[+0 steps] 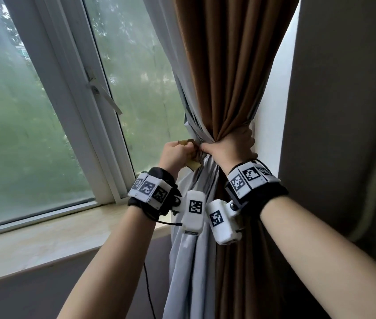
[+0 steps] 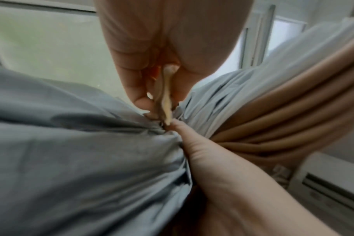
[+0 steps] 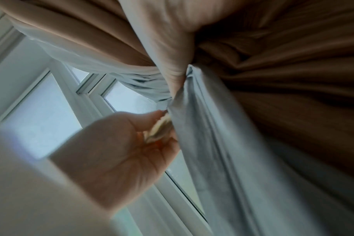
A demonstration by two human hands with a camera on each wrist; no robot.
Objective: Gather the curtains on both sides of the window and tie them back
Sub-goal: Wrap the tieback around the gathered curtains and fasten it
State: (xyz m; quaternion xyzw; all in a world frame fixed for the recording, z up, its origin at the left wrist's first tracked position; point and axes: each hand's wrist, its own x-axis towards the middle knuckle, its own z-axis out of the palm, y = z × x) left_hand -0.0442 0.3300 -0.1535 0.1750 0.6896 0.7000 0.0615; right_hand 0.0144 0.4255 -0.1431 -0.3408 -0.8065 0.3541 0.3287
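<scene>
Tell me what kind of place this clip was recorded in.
Probably a room in a home: a white-framed window over a stone sill, a brown curtain with grey lining, and a wall-mounted air conditioner.

The scene is seen from the head, forward and down; the gathered curtain (image 1: 219, 93) is shared by both close, upward-looking wrist views.

Curtain (image 1: 233, 77) was plain brown, its lining (image 1: 189, 261) pale grey-blue. Tie (image 2: 165, 97) was cream-gold. Window frame (image 1: 67, 93) was white, sill (image 1: 44, 240) beige. Wristbands (image 1: 150, 189) were white with black square-code markers.
</scene>
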